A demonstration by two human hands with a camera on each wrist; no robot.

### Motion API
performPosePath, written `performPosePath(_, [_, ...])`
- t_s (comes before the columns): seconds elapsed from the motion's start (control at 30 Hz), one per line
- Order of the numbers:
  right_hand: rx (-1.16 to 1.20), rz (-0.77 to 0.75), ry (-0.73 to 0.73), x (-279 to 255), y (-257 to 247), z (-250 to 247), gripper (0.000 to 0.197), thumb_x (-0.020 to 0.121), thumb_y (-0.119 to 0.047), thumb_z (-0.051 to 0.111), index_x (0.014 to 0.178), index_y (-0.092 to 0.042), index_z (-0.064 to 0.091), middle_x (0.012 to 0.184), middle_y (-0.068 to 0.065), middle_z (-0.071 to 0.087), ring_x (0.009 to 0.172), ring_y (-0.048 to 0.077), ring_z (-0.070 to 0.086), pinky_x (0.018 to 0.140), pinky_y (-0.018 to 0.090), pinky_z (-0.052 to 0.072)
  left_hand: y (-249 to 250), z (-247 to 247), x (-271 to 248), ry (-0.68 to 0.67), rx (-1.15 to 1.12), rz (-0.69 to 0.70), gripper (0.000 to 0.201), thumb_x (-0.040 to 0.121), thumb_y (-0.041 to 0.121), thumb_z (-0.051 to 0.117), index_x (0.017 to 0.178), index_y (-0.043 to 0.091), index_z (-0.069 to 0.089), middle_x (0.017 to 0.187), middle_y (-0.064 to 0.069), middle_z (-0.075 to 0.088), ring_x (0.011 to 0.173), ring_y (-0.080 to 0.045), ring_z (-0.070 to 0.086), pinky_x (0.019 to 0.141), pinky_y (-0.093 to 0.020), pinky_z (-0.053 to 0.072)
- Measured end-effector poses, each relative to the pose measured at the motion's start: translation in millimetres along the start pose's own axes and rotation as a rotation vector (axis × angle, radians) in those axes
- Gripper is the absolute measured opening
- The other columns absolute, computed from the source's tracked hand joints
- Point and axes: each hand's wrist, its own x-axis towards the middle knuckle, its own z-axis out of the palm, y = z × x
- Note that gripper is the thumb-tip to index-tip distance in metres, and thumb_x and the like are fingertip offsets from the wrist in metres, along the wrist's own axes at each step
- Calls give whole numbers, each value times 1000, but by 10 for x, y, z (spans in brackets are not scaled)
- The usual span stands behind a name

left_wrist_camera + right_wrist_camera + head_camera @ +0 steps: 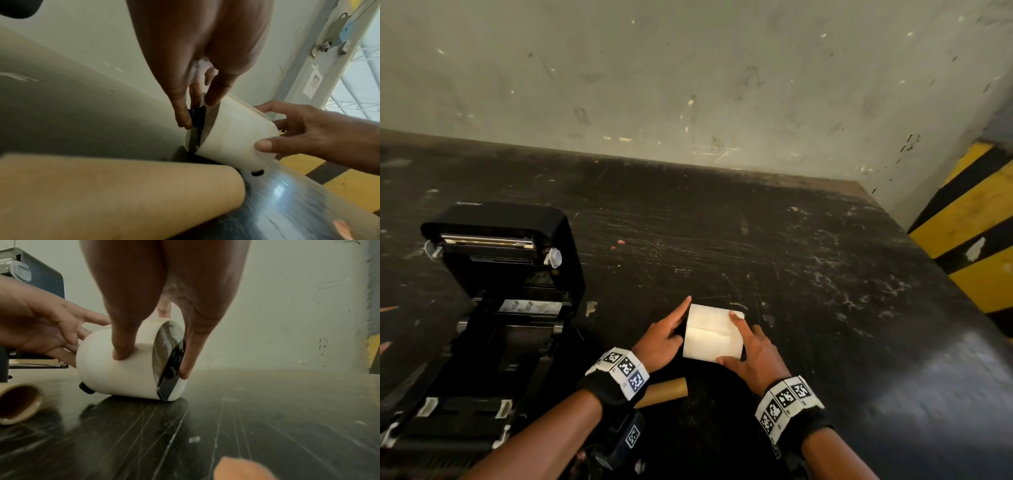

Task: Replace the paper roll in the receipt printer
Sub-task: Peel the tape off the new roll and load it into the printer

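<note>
**Both hands steady a fresh paper roll beside the open printer**

Head view: a white paper roll [712,333] lies on its side on a dark, scratched table [756,240]. To the left of the roll stands the black printer [496,291], lid raised, its paper bay showing no roll inside. The left hand [662,339] rests on the roll's left end with fingers extended. The right hand [751,349] curls over the roll's right end, thumb on the near side. Just in front of the roll lies a brown cardboard tube [664,392], likely the spent core.

Left wrist view: the left hand's fingers [180,112] press on a black disc [197,123] fitted against the roll's end. A small black stub [257,173] pokes out beneath the far end, so a spindle seems to run through the roll.

Right wrist view: the right hand's thumb [123,344] lies across the roll's white side while a finger presses a second black disc [171,368] on that end. The roll sits slightly tilted, its right edge touching the table.

To do this step well, the person should probably squeeze both discs squarely inward until each sits flush, keep the loose paper edge from unwinding, then lift the roll level and carry it left into the printer's bay.
</note>
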Motion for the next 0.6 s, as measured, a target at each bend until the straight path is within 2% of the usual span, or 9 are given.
performPosePath(0.07, [5,0,-6,-3,-5,-8,85,82,-43,64,145,-39,7,138,11,40,122,30,46,104,45,43,20,20,-25,-36,87,-1,80,84,5,49,138,52,15,148,-1,38,133,-23,38,112,-47,33])
performPosePath(0.13, [34,-3,-7,-7,-5,-14,85,82,-40,65,145,-39,8,138,11,42,122,29,46,104,45,42,28,21,-39,-45,137,-13,80,75,20,56,131,62,17,141,-6,45,123,-23,48,102,-46,45])
performPosePath(0.2, [72,-14,4,-16,-4,-14,85,81,-37,67,145,-38,10,137,11,44,121,28,48,104,45,43,40,22,-43,-31,186,-56,80,64,40,60,121,73,16,136,-8,48,121,-25,48,100,-46,46])
performPosePath(0.23, [79,-20,11,-21,-10,-14,85,81,-36,68,145,-38,11,135,11,45,120,28,49,103,45,43,73,28,-54,-13,233,-73,80,63,46,63,122,72,16,136,-8,47,123,-27,45,102,-46,43])
performPosePath(0.3, [64,-27,22,-21,-16,-23,84,81,-36,68,144,-37,13,133,12,47,117,29,51,101,46,45,130,56,-54,10,339,-96,86,65,53,70,132,58,16,137,-10,44,126,-31,40,103,-45,39])
performPosePath(0.4, [15,-17,9,5,-28,-60,84,79,-38,68,144,-36,14,134,12,47,118,30,51,101,45,46,215,95,-63,2,395,-92,90,72,46,72,141,41,15,135,-12,46,124,-31,43,99,-41,39])
performPosePath(0.47, [-1,-10,-11,21,-31,-87,86,78,-39,70,143,-35,15,136,11,46,121,30,50,102,44,45,237,104,-56,11,399,-92,86,75,41,71,140,38,16,134,-13,46,123,-30,44,99,-40,39])
performPosePath(0.6, [51,-11,-31,37,-35,-103,85,77,-35,72,142,-35,17,139,10,44,124,28,46,104,43,43,192,69,-29,5,388,-102,82,74,40,72,137,42,20,131,-11,45,121,-28,43,100,-41,39])
